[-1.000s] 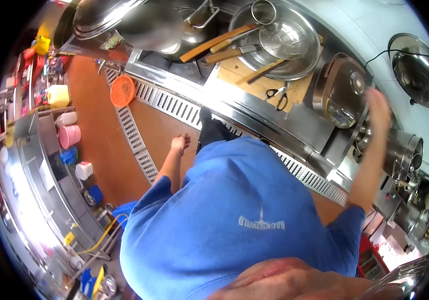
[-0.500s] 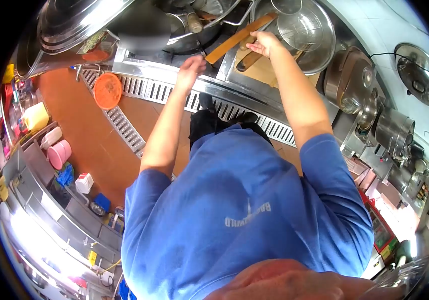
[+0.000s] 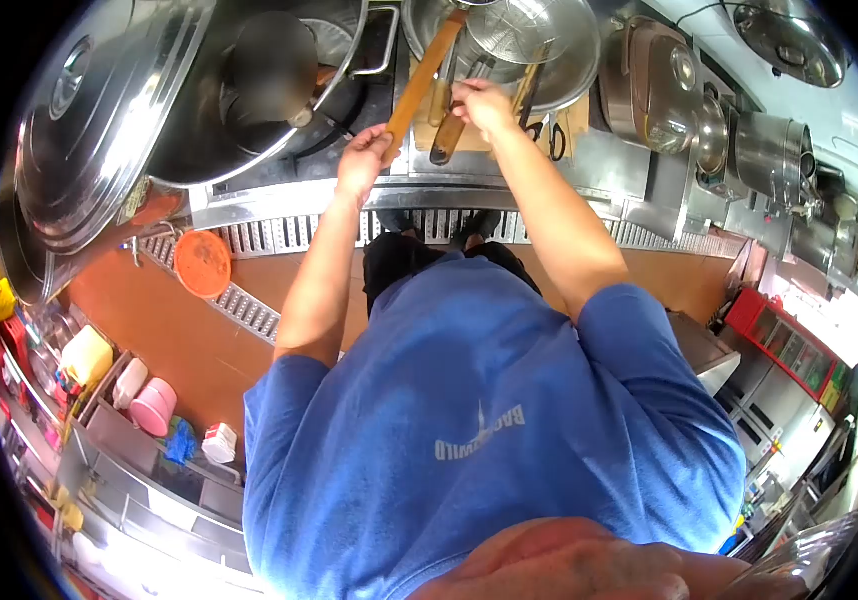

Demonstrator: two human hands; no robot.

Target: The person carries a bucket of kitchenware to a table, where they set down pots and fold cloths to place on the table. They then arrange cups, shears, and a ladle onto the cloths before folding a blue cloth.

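Observation:
My left hand (image 3: 361, 168) is closed around the near end of a long, flat wooden paddle (image 3: 417, 88), which slants up toward a wide metal bowl (image 3: 584, 70). To its right, my right hand (image 3: 484, 108) has its fingers closed at the handle of a wooden-handled tool (image 3: 446, 145). The tool's metal end points away from me, and its kind is not clear. Another wooden handle (image 3: 439, 102) lies between the paddle and this tool. Beneath them is a tan board (image 3: 577, 118), with black-handled scissors (image 3: 558, 142) at its right side.
A large wok (image 3: 174, 130) sits at the left, a big metal lid (image 3: 99, 120) beside it. Steel pots (image 3: 764, 150) line the right side. A slotted drain (image 3: 289, 232) runs along the counter's foot, near an orange lid (image 3: 202, 264) on the floor.
My left hand has closed on the paddle's near end. My right hand has left the paddle and moved to the wooden-handled tool. The view has shifted, showing more of the wok.

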